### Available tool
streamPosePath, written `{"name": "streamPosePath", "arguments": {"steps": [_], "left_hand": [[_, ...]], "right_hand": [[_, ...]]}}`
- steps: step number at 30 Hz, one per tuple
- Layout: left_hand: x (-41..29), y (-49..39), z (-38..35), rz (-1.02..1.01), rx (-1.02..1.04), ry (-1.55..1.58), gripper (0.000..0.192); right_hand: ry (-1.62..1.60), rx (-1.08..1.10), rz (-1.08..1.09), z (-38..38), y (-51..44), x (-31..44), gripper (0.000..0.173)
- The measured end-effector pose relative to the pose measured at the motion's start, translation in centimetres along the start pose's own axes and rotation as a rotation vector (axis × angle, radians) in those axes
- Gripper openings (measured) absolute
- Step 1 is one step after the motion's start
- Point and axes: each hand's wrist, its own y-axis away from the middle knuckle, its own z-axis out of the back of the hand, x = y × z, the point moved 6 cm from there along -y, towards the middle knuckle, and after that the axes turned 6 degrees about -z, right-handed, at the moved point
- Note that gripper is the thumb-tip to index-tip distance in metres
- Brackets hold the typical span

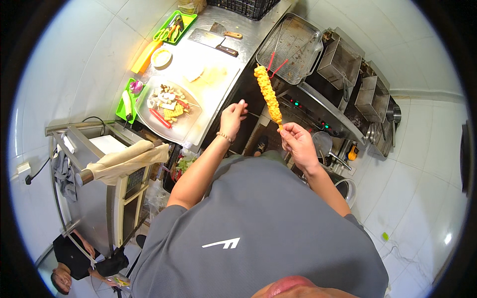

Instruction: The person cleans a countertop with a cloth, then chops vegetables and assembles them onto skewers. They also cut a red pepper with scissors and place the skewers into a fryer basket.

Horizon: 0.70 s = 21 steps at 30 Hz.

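A long skewer coated in golden, crumbly batter [269, 95] stands out from my right hand [298, 143], which pinches its stick at the lower end. Its tip reaches over the red-handled tongs [278, 69] on a wire-racked tray [288, 41]. To the left, my left hand [233, 117], with a beaded bracelet at the wrist, hovers near the edge of the white cutting board [220, 80]. Its fingers are curled in, with nothing seen in them. A clear plastic tray [143, 106] on the board carries mushroom pieces, a red sausage [160, 118] and several small skewers.
A cleaver [207, 37] and a scraper [233, 34] lie behind the board. Fryer baskets [341, 61] sit over the fryer [331, 108] at right. A strainer [322, 143] is beside my right hand. Another person [72, 257] is at lower left, beyond a steel cabinet [87, 208].
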Motion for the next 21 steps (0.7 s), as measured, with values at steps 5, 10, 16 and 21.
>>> {"name": "streamPosePath", "arguments": {"steps": [5, 10, 16, 21], "left_hand": [[4.1, 0.8, 1.6, -0.071, -0.022, -0.372, 0.019], [0.4, 2.0, 0.0, -0.447, -0.124, -0.925, 0.022], [-1.3, -0.3, 0.7, -0.422, -0.076, -1.171, 0.020], [-2.2, -3.2, 2.6, -0.280, 0.124, -1.233, 0.013]], "right_hand": [[-0.035, -0.056, -0.045, 5.9, -2.4, -0.4, 0.012], [-0.079, -0.076, -0.055, 9.0, -5.9, 0.0, 0.011], [-0.097, -0.147, -0.053, 9.0, -10.5, 1.8, 0.013], [-0.099, -0.270, -0.013, 9.5, -16.4, 3.3, 0.010]]}}
